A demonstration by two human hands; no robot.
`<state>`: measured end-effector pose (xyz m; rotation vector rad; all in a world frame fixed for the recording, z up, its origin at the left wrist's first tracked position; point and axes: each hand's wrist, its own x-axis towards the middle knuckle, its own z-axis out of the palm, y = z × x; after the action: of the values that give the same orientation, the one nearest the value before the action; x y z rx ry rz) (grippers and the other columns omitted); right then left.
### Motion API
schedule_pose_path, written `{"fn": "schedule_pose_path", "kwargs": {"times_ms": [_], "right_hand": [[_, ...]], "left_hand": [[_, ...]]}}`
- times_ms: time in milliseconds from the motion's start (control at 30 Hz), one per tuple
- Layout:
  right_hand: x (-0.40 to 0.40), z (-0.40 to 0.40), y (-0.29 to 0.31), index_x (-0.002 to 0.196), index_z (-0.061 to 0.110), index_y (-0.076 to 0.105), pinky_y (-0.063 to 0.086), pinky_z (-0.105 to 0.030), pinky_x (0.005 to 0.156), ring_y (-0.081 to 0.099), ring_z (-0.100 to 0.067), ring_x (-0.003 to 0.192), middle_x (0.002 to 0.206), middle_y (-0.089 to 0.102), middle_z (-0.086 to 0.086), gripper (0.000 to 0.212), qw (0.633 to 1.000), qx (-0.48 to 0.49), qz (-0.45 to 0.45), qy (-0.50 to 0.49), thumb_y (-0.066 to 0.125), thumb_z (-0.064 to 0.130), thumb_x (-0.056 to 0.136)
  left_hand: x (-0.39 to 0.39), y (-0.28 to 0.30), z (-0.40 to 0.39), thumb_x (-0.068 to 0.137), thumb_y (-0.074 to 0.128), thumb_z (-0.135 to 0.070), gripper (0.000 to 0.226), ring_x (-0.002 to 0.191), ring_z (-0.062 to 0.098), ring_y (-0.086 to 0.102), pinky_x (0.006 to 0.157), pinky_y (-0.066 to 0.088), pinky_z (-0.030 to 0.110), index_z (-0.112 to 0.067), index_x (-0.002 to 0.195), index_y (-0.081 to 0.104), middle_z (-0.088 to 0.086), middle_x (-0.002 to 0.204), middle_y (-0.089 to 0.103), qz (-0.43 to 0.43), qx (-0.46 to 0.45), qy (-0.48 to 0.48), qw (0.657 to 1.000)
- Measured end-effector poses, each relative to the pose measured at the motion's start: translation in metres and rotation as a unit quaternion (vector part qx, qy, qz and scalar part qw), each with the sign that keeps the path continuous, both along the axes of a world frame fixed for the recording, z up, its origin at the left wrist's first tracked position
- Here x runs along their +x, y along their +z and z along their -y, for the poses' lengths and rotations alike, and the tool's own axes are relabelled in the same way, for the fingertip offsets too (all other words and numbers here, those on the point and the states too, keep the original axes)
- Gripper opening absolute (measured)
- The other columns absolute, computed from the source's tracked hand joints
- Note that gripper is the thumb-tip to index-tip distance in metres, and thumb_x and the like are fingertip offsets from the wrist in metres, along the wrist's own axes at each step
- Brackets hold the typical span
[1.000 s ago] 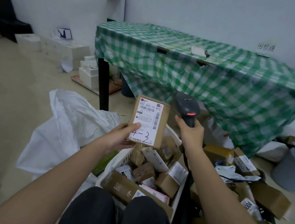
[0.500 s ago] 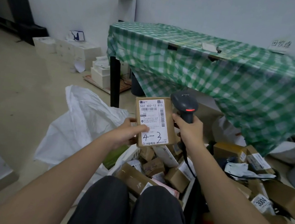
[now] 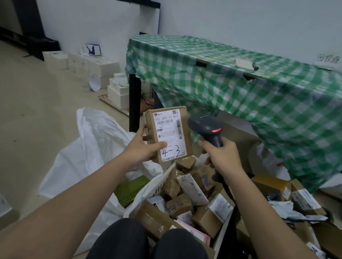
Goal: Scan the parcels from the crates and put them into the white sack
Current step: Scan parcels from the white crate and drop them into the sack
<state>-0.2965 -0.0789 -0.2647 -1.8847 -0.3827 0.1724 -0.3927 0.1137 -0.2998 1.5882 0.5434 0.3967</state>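
My left hand (image 3: 142,146) grips a small brown parcel (image 3: 168,132) by its lower left corner, its white label marked "4-3" facing me. My right hand (image 3: 221,153) is closed around the grip of a dark barcode scanner (image 3: 206,126), whose head with a red light sits just right of the parcel's top. Below both hands stands a white crate (image 3: 151,188) filled with several brown parcels. The white sack (image 3: 92,147) lies open on the floor to the left of the crate, with something green inside near the crate.
A table under a green checked cloth (image 3: 256,92) stands behind the crate, its black leg (image 3: 133,103) beside the sack. More parcels (image 3: 299,199) pile up at the right. White boxes (image 3: 83,64) line the wall at the left. My knees (image 3: 150,251) press against the crate's near side.
The parcel has tilted and shifted left toward the sack side, away from the scanner. The view has panned so the whole scene sits further right and lower.
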Motion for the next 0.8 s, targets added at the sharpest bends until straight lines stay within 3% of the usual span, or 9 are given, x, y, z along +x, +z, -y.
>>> {"fn": "schedule_pose_path", "kwargs": {"times_ms": [133, 267, 567, 700, 800], "right_hand": [[-0.01, 0.004, -0.002, 0.072, 0.011, 0.063, 0.042, -0.027, 0.049, 0.052, -0.013, 0.042, 0.057, 0.062, -0.002, 0.019, 0.999, 0.001, -0.024, 0.048, 0.074, 0.022, 0.082], [-0.02, 0.006, -0.004, 0.071, 0.008, 0.06, 0.038, -0.022, 0.04, 0.049, -0.013, 0.038, 0.051, 0.055, -0.003, 0.023, 0.995, -0.009, -0.053, 0.079, 0.071, 0.022, 0.086], [-0.024, 0.006, -0.004, 0.064, 0.01, 0.054, 0.039, -0.022, 0.043, 0.046, -0.013, 0.04, 0.048, 0.051, 0.002, 0.028, 0.994, -0.008, -0.054, 0.095, 0.067, 0.02, 0.086], [-0.023, 0.003, -0.008, 0.063, 0.01, 0.053, 0.039, -0.023, 0.043, 0.046, -0.013, 0.039, 0.047, 0.05, 0.002, 0.029, 0.994, -0.001, -0.05, 0.095, 0.068, 0.02, 0.085], [-0.019, -0.003, -0.014, 0.07, 0.009, 0.059, 0.041, -0.025, 0.047, 0.049, -0.013, 0.041, 0.049, 0.053, 0.004, 0.022, 0.994, 0.014, -0.06, 0.092, 0.071, 0.022, 0.084]], "left_hand": [[0.012, 0.0, -0.01, 0.079, 0.078, -0.018, 0.076, 0.106, 0.022, 0.059, 0.088, 0.056, 0.046, -0.027, 0.141, 0.035, 0.001, 0.129, 0.051, -0.001, 0.03, 0.021, 0.999], [0.02, -0.004, -0.013, 0.077, 0.079, -0.017, 0.083, 0.113, 0.025, 0.058, 0.089, 0.055, 0.051, -0.026, 0.144, 0.031, 0.0, 0.127, 0.05, 0.005, 0.031, 0.028, 0.999], [0.021, -0.012, -0.014, 0.079, 0.078, -0.018, 0.079, 0.11, 0.023, 0.058, 0.075, 0.058, 0.035, -0.029, 0.142, 0.032, -0.002, 0.124, 0.05, 0.005, 0.042, 0.03, 0.999], [0.017, -0.012, -0.015, 0.08, 0.077, -0.015, 0.08, 0.103, 0.021, 0.058, 0.061, 0.057, 0.026, -0.028, 0.143, 0.031, -0.003, 0.123, 0.049, 0.011, 0.04, 0.027, 0.999], [0.013, -0.017, -0.022, 0.079, 0.078, -0.017, 0.083, 0.108, 0.021, 0.058, 0.072, 0.059, 0.034, -0.028, 0.145, 0.029, -0.005, 0.123, 0.048, 0.009, 0.042, 0.034, 0.999]]}}
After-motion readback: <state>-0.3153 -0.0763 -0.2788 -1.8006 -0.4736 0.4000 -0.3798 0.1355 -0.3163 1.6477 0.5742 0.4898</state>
